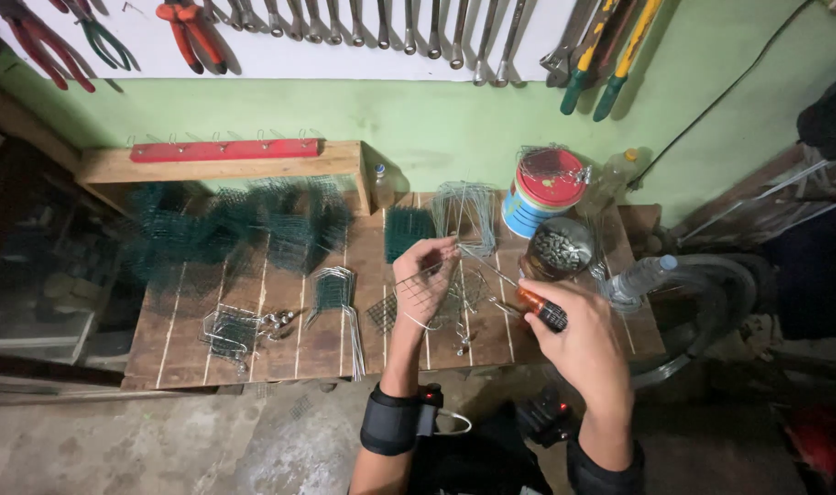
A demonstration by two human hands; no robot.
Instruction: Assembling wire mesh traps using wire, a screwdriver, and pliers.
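View from above a wooden workbench [317, 344] against a green wall. The left hand [424, 280] hovers over the bench centre, fingers curled and pinching a small square of wire mesh [418, 295], held roughly flat. The right hand [578, 339] is closed around a screwdriver [528, 298] with an orange-and-black handle — its long axis runs diagonally, the thin shaft pointing up and left toward the mesh, tip at approx. the left fingertips.

Around the hands: heaps of dark green wire mesh [244, 229] fill the bench's left half, blurred, count unclear. One smaller green mesh piece [407, 229] stands just behind the left hand, with a bundle of bent grey wire loops [465, 211] beside it. To the right, one round tin with a red lid [546, 192], one open tin of small metal bits [560, 247], and one clear plastic bottle [639, 280] lying near the right hand. At front left — a small wire cage piece [230, 332] and a bent wire frame [340, 302]. Pliers, spanners etc. hang on a white wall board [344, 50].
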